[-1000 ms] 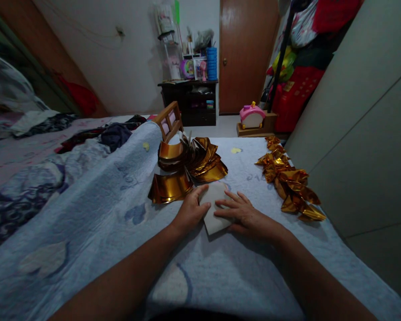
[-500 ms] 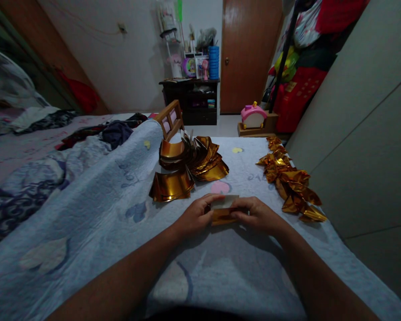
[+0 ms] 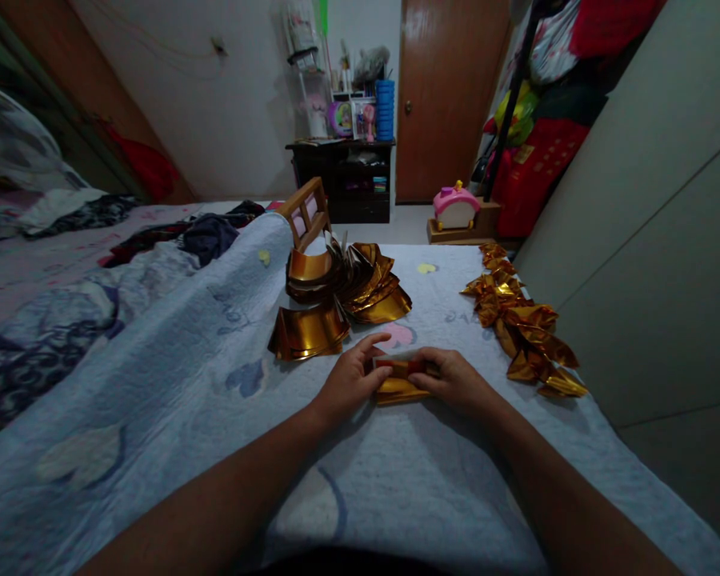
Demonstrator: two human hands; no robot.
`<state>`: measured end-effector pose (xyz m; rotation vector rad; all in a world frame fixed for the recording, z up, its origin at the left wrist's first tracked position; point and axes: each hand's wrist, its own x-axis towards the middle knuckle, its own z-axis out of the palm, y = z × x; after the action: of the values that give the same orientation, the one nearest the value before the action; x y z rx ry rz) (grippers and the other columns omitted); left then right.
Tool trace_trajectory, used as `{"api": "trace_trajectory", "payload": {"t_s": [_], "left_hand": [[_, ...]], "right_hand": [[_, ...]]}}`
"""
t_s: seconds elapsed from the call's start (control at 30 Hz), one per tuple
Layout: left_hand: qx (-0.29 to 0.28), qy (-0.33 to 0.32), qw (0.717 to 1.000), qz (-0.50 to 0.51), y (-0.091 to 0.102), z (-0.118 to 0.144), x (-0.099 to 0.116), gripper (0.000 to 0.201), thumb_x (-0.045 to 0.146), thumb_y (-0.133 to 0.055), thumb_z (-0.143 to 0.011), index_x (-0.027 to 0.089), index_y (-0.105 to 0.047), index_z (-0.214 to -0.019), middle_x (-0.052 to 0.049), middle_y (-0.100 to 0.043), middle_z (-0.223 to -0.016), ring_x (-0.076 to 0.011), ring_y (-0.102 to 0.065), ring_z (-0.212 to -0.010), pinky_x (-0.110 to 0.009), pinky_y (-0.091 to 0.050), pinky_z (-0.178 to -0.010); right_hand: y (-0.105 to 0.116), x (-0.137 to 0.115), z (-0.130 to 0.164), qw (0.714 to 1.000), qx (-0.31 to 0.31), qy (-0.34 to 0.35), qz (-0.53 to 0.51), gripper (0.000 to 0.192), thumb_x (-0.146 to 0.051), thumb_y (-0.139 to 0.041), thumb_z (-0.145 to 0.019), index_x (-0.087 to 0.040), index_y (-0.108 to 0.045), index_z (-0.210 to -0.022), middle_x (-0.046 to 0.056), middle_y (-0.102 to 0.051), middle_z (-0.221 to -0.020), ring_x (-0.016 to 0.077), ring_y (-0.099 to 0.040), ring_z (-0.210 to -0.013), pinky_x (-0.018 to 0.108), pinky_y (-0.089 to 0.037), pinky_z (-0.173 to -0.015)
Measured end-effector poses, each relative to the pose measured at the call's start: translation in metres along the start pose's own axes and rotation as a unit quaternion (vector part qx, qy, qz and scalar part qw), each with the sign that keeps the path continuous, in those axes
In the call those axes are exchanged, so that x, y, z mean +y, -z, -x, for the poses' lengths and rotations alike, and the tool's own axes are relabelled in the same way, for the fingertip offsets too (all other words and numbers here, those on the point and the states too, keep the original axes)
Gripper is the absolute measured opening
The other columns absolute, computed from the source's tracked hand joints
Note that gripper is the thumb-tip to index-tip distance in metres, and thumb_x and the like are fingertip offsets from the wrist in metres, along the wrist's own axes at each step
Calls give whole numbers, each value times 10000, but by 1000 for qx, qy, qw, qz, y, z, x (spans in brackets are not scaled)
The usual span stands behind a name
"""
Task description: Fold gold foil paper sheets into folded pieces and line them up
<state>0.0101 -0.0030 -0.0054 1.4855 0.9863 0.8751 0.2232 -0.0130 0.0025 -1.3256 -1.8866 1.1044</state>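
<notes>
Between the two sets of fingers, low over the blue cloth [image 3: 366, 472], lies the gold sheet [image 3: 401, 390], bent over into a narrow band with a pale edge showing at its far side. The left hand [image 3: 354, 378] has its thumb on the sheet's left end, the forefinger reaching out past it; the right hand [image 3: 458, 386] pinches the other end between thumb and curled fingers, whose undersides are hidden. This piece looks partly folded, its shape not yet finished. To the right of the right fingers, well apart from them, a row of crumpled gold pieces [image 3: 525, 326] seems to be the part already done, while the curved gold sheets [image 3: 312, 330], fanned out just beyond the left fingertips, look unworked, so a good many appear left. Their near edge is the closest thing that might catch the left fingers; the gold row lies outside the right fingers' present span. Farther off, beyond the sheets, stand a wooden chair back [image 3: 308, 212] and a dark cabinet [image 3: 342, 204], and ahead of the right fingers a pink toy [image 3: 456, 210]
</notes>
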Motion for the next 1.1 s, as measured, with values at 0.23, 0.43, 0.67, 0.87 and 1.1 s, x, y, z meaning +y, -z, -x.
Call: {"api": "trace_trajectory", "payload": {"t_s": [0.23, 0.43, 0.67, 0.87, 1.1], "left_hand": [[20, -4, 1000, 21, 0, 1, 6, 542, 192, -670, -818, 180, -556, -1348, -5, -630, -830, -123, -579, -731, -239, -432, -686], [9, 7, 997, 72, 1, 2, 11, 573, 219, -702, -804, 183, -545, -1355, -3, -651, -821, -128, -610, -752, -240, -455, -718], [24, 37, 989, 143, -1, 1, 10, 541, 301, -805, -738, 180, -593, -1220, -23, -707, -870, -157, -663, -795, -271, -500, -751], [32, 48, 992, 111, 3, -1, 13, 334, 420, -817, -721, 148, -629, -764, 28, -600, -671, -102, -543, -617, -221, -438, -619], [48, 16, 997, 67, 4, 1, 19, 278, 412, -772, -761, 145, -703, -792, 4, -601, -683, -112, -510, -626, -226, -400, -598]], "right_hand": [[9, 10, -2, 987, 154, -3, -44, 542, -326, -759, -685, -214, -559, -1176, 55, -586, -1035, 200, -569, -866, 321, -470, -719], [19, -1, 2, 978, 4, -74, -195, 407, -436, -765, -714, -174, -643, -1000, 25, -621, -853, 175, -586, -769, 296, -451, -685], [19, -11, 4, 974, 17, -70, -213, 326, -470, -765, -723, -164, -655, -742, -23, -567, -645, 113, -471, -592, 245, -360, -564], [19, -11, 4, 974, 40, -64, -215, 305, -458, -751, -723, -172, -646, -717, -35, -530, -620, 107, -437, -566, 254, -351, -566], [18, -13, 5, 974, 46, -71, -210, 344, -497, -731, -739, -176, -625, -676, -31, -505, -613, 106, -421, -561, 247, -322, -529]]}}
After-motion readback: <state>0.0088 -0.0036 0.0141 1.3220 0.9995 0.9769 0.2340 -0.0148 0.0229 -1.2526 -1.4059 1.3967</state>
